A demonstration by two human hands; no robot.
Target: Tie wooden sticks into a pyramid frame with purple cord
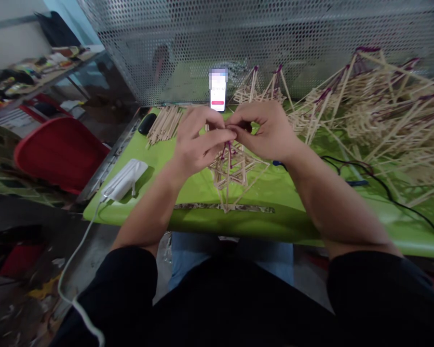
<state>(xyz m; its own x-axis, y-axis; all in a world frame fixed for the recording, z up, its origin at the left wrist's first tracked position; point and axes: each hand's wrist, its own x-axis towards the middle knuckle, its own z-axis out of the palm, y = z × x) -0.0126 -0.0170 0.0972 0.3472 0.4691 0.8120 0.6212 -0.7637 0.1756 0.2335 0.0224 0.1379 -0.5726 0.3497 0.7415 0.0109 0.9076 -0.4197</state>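
Both hands meet above a small stick frame (231,171) made of thin pale wooden sticks, with purple string at its top. My left hand (198,140) has its thumb and fingers pinched together at the upper end of the string. Its fingertips touch those of my right hand (262,129), which pinches at the same spot from the right. What lies between the fingertips is too small to make out, though the purple string hangs just below them. The frame rests on the green tabletop (195,190), and one stick corner reaches toward the front edge.
Loose sticks (165,124) lie at the back left beside a black object (147,124). A lit phone (217,91) stands behind my hands. Finished-looking stick frames (376,106) pile up on the right, near a black cable (386,190). A white power strip (125,179) sits left.
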